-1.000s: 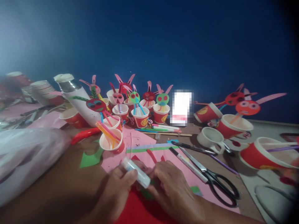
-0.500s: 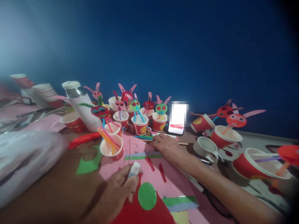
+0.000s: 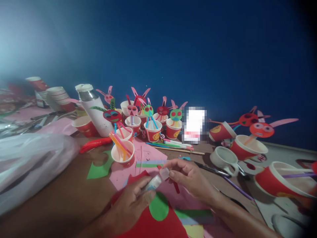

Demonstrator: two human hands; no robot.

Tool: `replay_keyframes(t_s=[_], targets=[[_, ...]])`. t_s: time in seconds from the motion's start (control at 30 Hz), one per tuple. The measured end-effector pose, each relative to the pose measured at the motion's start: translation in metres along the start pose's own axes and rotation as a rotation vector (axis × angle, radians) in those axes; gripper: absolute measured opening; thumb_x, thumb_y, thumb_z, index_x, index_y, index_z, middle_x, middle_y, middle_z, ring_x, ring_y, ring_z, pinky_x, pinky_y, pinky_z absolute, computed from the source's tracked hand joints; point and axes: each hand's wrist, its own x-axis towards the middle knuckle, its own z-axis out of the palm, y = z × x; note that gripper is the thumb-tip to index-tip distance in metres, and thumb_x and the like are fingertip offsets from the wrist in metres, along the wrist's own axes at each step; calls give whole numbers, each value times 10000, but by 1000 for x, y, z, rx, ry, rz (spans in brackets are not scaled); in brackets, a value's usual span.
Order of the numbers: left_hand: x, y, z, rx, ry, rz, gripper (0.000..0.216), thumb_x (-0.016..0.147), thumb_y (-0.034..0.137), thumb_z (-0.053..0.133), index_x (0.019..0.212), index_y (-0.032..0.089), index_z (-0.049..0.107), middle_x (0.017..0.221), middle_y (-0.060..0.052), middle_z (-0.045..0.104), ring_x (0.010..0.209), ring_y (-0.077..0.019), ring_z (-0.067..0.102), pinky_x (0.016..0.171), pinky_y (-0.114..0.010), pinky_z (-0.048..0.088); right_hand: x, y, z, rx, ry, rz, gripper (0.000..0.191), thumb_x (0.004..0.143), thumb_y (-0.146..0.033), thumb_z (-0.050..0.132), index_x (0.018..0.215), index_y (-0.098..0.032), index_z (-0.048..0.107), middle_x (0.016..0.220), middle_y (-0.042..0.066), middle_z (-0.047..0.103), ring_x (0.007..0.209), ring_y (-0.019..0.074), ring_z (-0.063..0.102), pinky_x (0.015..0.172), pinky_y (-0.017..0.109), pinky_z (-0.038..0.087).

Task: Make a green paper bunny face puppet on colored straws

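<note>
My left hand is closed around a white glue stick that points up and to the right. At the stick's top end, the fingers of my right hand pinch a pale translucent cap; whether it is still on the stick I cannot tell. Just below them, a green paper circle lies on a red paper sheet. Thin red paper strips rest on pink paper behind my right fingers.
Paper cups holding straws and paper rabbit faces line the back. A white bottle and plastic bag are at left. Markers, a lit phone and a mug stand or lie beyond my right hand.
My right hand has come back from the markers to the top of the glue stick and grips its cap. My left hand has shifted slightly right with the stick, which now tilts more.
</note>
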Motion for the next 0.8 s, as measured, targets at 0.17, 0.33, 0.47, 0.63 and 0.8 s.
replay_keyframes(t_s=[0.17,0.33,0.47,0.63,0.8], targets=[[0,0,-1,66,-21,-8,373,855,338,481,1209,232,536,999,-17,634,934,-189,549,804,-243,412,-4,-7,6,-103,-36,-30,155,817,-292,588,934,-194,619,858,15,663,771,126,607,677,223,460],[-2,-4,-1,147,-43,-7,343,862,344,464,1184,263,551,998,6,645,945,-197,565,810,-244,419,-8,-5,13,-268,-37,-60,170,833,-303,570,945,-195,639,868,28,685,801,152,618,711,251,461],[-3,-8,1,243,-29,9,337,863,349,450,1170,261,556,927,11,650,860,-183,579,776,-235,430,-8,-1,17,-270,-8,-30,141,837,-271,555,893,-168,635,830,33,686,765,148,617,674,235,459],[-1,-7,2,276,-34,52,337,866,354,436,1167,269,563,892,10,646,853,-182,586,772,-238,446,-9,-2,21,-287,-7,-17,140,837,-266,547,878,-153,619,788,31,680,710,138,618,618,218,461],[-1,-3,-8,416,63,99,522,827,386,484,1323,248,397,842,-14,645,734,-175,596,699,-255,482,2,-24,3,-472,108,-211,142,852,-254,530,947,-204,623,845,10,684,754,141,622,647,231,475]])
